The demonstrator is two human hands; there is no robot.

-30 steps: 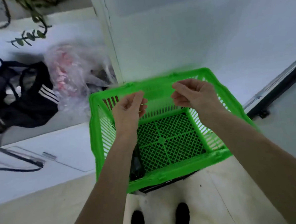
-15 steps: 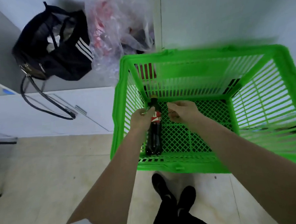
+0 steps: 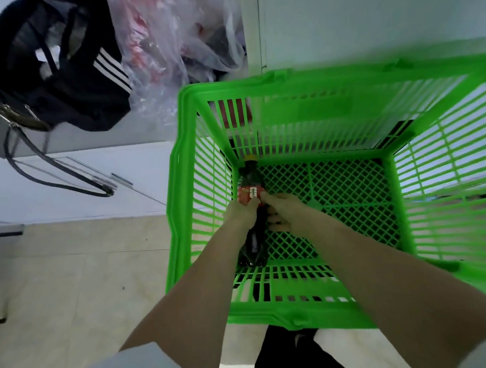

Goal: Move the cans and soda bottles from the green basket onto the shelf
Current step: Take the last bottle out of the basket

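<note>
Left hand [image 3: 242, 213] and right hand [image 3: 283, 209] both closed around the middle of the bottle [image 3: 250, 189], one on each side, fingers on and just below the red label. Bottle lies on the floor of the basket [image 3: 181, 216], along its left wall, yellow cap toward the far side. Step: picking up, judged. Next: lift clear of the rim, carry to shelf; shelf not in view. Basket holds nothing else visible. Bag [image 3: 58, 67] lies outside.
</note>
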